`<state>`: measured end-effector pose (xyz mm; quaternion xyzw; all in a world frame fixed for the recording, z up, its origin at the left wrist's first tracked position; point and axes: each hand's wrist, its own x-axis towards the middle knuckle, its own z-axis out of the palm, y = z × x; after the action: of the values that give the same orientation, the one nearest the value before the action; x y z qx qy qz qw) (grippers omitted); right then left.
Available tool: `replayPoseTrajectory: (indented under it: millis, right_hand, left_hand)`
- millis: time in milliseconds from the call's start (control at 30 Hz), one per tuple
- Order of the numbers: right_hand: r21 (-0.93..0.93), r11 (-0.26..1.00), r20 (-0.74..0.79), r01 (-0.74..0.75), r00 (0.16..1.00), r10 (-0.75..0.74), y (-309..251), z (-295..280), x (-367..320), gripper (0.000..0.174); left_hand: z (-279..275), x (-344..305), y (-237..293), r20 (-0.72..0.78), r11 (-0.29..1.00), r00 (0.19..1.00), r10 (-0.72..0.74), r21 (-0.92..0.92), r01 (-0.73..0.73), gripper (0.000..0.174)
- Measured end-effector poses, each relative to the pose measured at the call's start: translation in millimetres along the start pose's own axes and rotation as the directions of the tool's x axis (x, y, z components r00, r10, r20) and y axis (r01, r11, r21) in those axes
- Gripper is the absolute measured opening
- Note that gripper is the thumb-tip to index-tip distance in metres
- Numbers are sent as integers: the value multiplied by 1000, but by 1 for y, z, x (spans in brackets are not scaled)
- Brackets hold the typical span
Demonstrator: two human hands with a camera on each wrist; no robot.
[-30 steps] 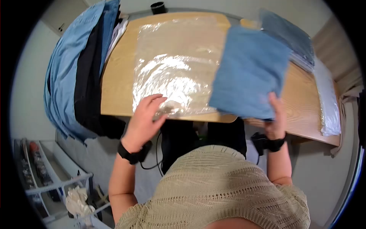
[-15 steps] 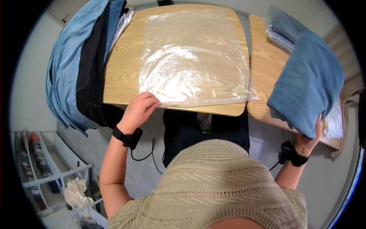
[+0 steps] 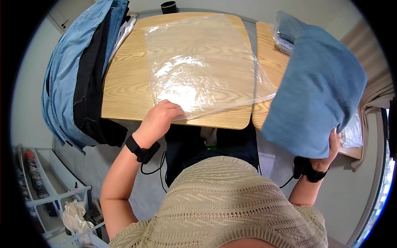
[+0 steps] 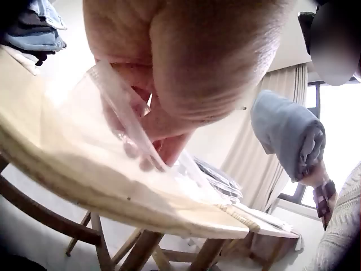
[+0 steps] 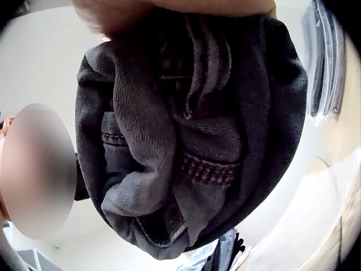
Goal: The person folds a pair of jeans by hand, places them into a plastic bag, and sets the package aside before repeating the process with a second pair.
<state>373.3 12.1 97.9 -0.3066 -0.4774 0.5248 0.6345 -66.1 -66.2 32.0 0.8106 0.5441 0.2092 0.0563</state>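
pinching clear bag (image 3: 202, 70) with left grip (image 3: 159, 119) at near edge of main bench (image 3: 120, 93), likely steadying it; holding folded denim (image 3: 318, 91) in right grip (image 3: 328, 153), over near edge of right bench (image 3: 271, 62), perhaps leaving bag uncovered.

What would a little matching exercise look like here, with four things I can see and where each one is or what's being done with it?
Things
1. Clear plastic bag
2. Folded blue garment
3. Pile of clothes
4. Black container

Places and states
A. Draped over the left end of the wooden table
B. Held up by the person's right fingers
C. Standing beyond the table's far edge
D. See-through, pinched at its near edge by the person's left fingers

Right pairs
1-D, 2-B, 3-A, 4-C
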Motion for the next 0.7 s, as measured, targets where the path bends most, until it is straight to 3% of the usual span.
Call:
replayPoseTrajectory:
  millis: [33, 100, 167, 233, 267, 300, 333, 367, 433, 467, 500, 567, 600, 700]
  right_hand:
    - [0, 1000, 1, 0, 1000, 0, -2, 4, -1, 29]
    - [-194, 981, 141, -19, 989, 47, -7, 13, -3, 25]
    - [-265, 962, 107, -64, 990, 95, -15, 34, -4, 22]
    - [-488, 872, 265, -34, 946, 185, -21, 54, -4, 22]
    - [-515, 857, 285, 1, 943, 170, -23, 73, -5, 23]
    - [-577, 816, 339, -17, 905, 258, -25, 79, -2, 22]
    - [-581, 813, 422, 43, 870, 255, -23, 86, 0, 21]
    - [-578, 809, 502, 106, 828, 249, -19, 93, 3, 20]
    - [-554, 811, 580, 188, 786, 213, -7, 102, 7, 21]
    - [-588, 788, 585, 184, 770, 256, -3, 104, 9, 22]
    - [-616, 749, 610, 245, 750, 256, 1, 106, 12, 22]
    - [-661, 734, 582, 154, 724, 372, 7, 112, 16, 25]
    - [-655, 738, 581, 162, 732, 355, 11, 112, 20, 25]
    - [-714, 644, 613, 275, 690, 384, 24, 114, 38, 30]
  left_hand:
    - [-3, 3, 3, 0, 1000, 1000, 0, 1, 0, 42]
    - [-13, 13, 12, 105, 1000, 994, -28, 16, 27, 54]
    - [-23, 26, 24, 107, 998, 992, -61, 14, 60, 62]
    - [-26, 36, 27, 104, 996, 990, -93, 16, 92, 70]
    - [-25, 40, 25, 15, 997, 997, -73, 40, 72, 76]
    - [-25, 45, 21, -74, 996, 996, -49, 65, 54, 83]
    - [-28, 51, 15, -52, 996, 996, -75, -45, 73, 90]
    - [-32, 55, 13, -61, 997, 996, -66, -33, 64, 90]
    - [-41, 67, 13, -206, 936, 963, -175, -339, 97, 92]
    - [-44, 71, 12, -232, 909, 953, -196, -408, 87, 96]
    - [-48, 74, 13, -244, 916, 953, -178, -395, 70, 96]
    - [-54, 76, 17, -264, 914, 949, -171, -403, 53, 97]
    - [-55, 77, 22, -258, 923, 953, -162, -381, 54, 97]
    - [-50, 74, 28, -233, 945, 967, -105, -326, 24, 97]
